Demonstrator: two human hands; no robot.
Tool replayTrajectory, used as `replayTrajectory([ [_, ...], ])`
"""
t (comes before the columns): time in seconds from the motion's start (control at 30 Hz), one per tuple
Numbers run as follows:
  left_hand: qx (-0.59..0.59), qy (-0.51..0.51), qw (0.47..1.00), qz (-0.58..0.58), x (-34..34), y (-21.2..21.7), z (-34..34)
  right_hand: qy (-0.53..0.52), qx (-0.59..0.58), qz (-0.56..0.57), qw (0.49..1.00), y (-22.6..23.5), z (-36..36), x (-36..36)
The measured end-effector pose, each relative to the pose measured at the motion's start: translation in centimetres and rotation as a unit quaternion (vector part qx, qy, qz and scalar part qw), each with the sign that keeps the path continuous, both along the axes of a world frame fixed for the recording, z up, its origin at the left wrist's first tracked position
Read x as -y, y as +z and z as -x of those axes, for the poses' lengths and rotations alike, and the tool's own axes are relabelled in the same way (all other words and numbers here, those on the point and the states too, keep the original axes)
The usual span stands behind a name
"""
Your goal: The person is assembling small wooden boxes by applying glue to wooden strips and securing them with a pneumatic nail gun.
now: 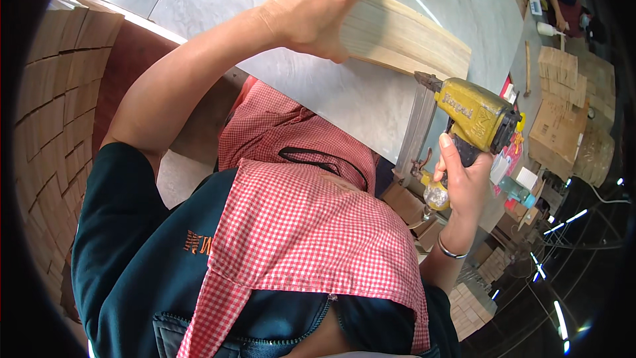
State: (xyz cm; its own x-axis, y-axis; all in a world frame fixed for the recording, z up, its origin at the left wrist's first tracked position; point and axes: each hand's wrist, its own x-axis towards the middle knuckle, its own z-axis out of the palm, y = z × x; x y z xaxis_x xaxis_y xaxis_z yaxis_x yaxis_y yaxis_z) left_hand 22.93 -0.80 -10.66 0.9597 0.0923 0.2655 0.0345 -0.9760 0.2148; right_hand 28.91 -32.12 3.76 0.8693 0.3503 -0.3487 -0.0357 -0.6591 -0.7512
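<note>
My left hand (315, 13) grips the left end of a pale wooden piece (414, 36), its thumb at the near edge and its fingers over the far side. The wood looks like flat boards, perhaps stacked or joined; I cannot tell which. Wrapped round the handle of a worn yellow nail gun (474, 113) is my right hand (469, 176), with the thumb up along the grip. The gun's dark nose (427, 81) points left, close to the wood's near right corner. Whether the two touch is unclear.
A grey marbled tabletop (338, 93) lies beneath, with a metal clamp or rail (417, 122) at its near right edge. Stacked wooden pieces (59, 106) rise at left. Cardboard boxes (556, 126) and a bottle (519, 191) sit right. Another person (568, 10) works at the far right.
</note>
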Motion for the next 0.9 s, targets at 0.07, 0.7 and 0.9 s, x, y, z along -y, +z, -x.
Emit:
replayTrajectory([
  [0.07, 0.007, -0.004, 1.0, -0.004, 0.0, -0.4, 0.0, 0.003, -0.008, 0.018, 1.0, 0.0, -0.2, 0.2],
  [0.7, 0.106, -0.052, 0.911, 0.395, 0.1, -3.8, 2.4, 0.145, 0.051, 0.057, 0.987, 1.3, 1.6, -4.1],
  [0.9, 0.128, -0.063, 0.911, 0.386, 1.0, -3.0, 1.4, 0.16, 0.047, 0.06, 0.984, 1.3, 1.5, -4.6],
])
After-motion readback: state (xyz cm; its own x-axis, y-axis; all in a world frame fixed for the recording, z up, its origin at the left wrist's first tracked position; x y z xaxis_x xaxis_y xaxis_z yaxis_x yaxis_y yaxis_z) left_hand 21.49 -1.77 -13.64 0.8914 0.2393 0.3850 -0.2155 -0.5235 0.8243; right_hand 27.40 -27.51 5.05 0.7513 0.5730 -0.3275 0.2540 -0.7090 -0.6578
